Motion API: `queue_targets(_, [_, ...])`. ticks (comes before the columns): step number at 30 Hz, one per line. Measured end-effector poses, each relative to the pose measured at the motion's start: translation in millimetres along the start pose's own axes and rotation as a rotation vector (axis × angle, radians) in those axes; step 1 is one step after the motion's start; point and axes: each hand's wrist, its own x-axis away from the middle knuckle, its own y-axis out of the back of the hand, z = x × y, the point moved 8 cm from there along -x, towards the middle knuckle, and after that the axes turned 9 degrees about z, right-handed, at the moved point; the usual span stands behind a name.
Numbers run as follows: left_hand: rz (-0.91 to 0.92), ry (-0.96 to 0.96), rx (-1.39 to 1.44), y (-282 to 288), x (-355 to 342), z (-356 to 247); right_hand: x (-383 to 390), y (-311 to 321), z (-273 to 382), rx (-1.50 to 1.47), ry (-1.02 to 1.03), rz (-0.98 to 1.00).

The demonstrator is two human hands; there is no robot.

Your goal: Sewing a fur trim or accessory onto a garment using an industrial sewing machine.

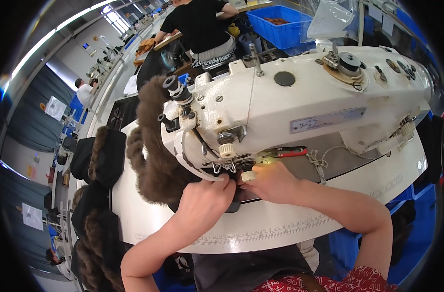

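Left hand (206,197) and right hand (274,182) meet at the sewing machine's (275,104) head, beside brown fur (156,173) and black cloth (233,206).
The fur bunches toward the bench's (261,234) left edge; the cloth shows below the left hand, toward the front edge. Good stitching here would likely mean light, even guiding, fur strands kept out of the seam, slack in the bulk so it does not drag, and fingers clear of the needle. The fingers are bent and close together, but the machine's head and knobs cover their tips, so whether either hand pinches cloth cannot be told; needle and seam are hidden too.
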Motion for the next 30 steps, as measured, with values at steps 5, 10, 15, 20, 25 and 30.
queue_targets(5, [0.375,0.056,-0.020,-16.1,5.7,24.8,-6.9,-4.0,0.5,-0.003,0.045,0.054])
queue_targets(10, [0.425,0.183,0.233,-19.2,18.6,29.1,-9.2,-6.7,-0.6,-0.039,0.002,0.094])
queue_targets(15, [0.389,0.325,0.324,-21.3,13.3,46.2,-7.0,-8.9,-3.3,0.024,0.029,-0.022])
queue_targets(20, [0.288,0.385,0.257,-26.5,8.2,41.2,-5.9,-9.2,-4.1,0.000,-0.001,-0.022])
queue_targets(25, [0.251,0.402,0.256,-26.9,14.0,45.4,-6.0,-13.8,-0.7,-0.004,-0.038,0.097])
queue_targets(30, [0.326,0.499,0.352,-33.6,15.6,47.0,-4.6,-13.9,-3.3,-0.003,-0.051,0.083])
